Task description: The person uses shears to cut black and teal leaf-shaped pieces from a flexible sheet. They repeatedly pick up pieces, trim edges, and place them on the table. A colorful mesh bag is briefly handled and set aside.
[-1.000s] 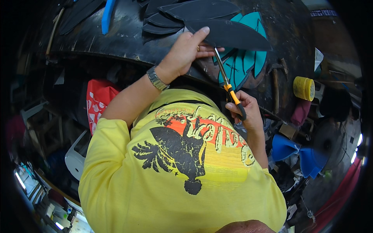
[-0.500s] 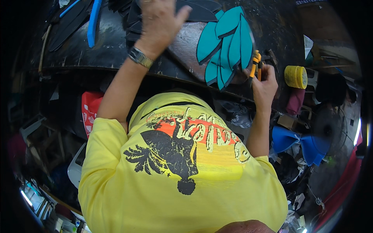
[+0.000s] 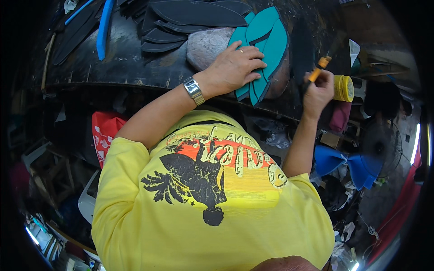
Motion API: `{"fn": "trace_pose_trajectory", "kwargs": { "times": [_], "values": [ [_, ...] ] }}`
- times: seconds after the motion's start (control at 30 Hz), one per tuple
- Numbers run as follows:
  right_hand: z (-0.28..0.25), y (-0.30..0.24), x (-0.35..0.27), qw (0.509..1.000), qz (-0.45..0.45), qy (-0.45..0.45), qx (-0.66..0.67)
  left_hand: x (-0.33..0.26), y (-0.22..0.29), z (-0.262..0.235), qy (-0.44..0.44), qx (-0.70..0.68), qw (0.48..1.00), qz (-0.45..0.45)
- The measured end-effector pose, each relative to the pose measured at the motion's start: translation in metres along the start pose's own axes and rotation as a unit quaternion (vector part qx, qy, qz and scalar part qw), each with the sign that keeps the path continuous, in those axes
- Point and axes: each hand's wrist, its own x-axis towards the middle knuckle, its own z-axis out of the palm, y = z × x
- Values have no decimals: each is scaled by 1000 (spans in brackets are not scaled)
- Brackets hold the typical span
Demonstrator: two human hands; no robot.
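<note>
Scissors (image 3: 320,68) are gripped in the right hand (image 3: 320,91), just beside the yellow tub (image 3: 346,89). The left hand (image 3: 237,68) lies open, palm down across the teal pieces (image 3: 275,39), which overlap on the tabletop (image 3: 124,64), right of the black pieces (image 3: 199,12).

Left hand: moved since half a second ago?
Yes, the left hand moved right and down the view, away from the blue strip, onto the teal pieces.

Left hand (image 3: 233,71) on teal pieces (image 3: 269,34). Right hand (image 3: 320,92): scissors (image 3: 320,67).
</note>
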Motion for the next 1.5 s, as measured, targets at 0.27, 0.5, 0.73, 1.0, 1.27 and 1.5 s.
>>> {"fn": "trace_pose_trajectory", "kwargs": {
  "times": [0.27, 0.5, 0.73, 1.0, 1.27, 1.5],
  "values": [
    [-38, -27, -13, 942, 112, -102, 300, 5, 11, -25, 29, -294, 940, -171],
    [-23, -43, -22, 936, 136, -205, 251, -6, -8, -68, 101, -445, 859, -231],
    [-19, -62, -35, 926, 151, -238, 250, -23, -25, -71, 168, -594, 725, -307],
    [-6, -45, -78, 714, 405, -506, 264, -22, -11, -53, 213, -698, 621, -285],
    [-3, -36, -81, 734, 406, -470, 276, -21, 2, -51, 203, -737, 592, -255],
    [1, -33, -84, 745, 404, -452, 279, -22, 6, -52, 209, -721, 606, -264]
  ]
}}
